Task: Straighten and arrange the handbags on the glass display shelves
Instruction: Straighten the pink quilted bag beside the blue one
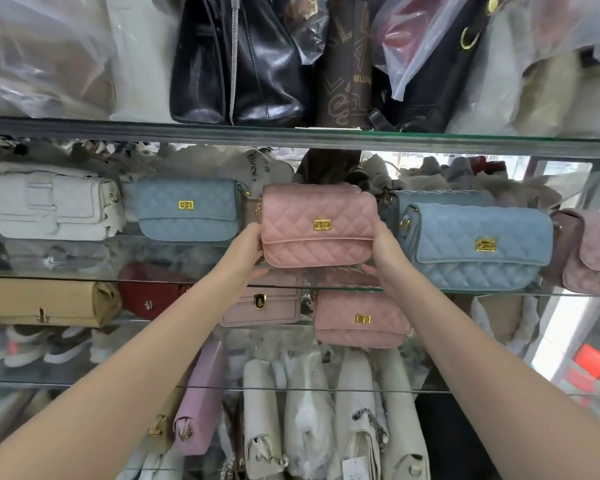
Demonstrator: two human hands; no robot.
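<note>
1. On the middle glass shelf (84, 279), centre of the row: pink quilted handbag (319, 225), gold clasp facing out, upright and level. I cannot tell whether its base touches the glass.
2. Grip: my left hand (248, 244) clasps its left end and my right hand (383, 244) its right end, fingers curled round the sides. Both hold this bag and nothing else.
3. Same shelf, leftward: small blue quilted bag (187, 209), squared up with its clasp forward; beyond it, a white bag (52, 206).
4. Same shelf, rightward: larger blue quilted bag (478, 247), tilted, standing forward of another blue one behind; at the far right, a mauve bag (593, 251).
5. Shelf below: tan bag (49, 301), red bag (149, 294), second pink quilted bag (361, 318), all front-facing.
6. Progress, by my estimate: the left half of the row reads as arranged and the pink bag is mid-placement. The tilted blue bag and the mauve one look unsettled.
</note>
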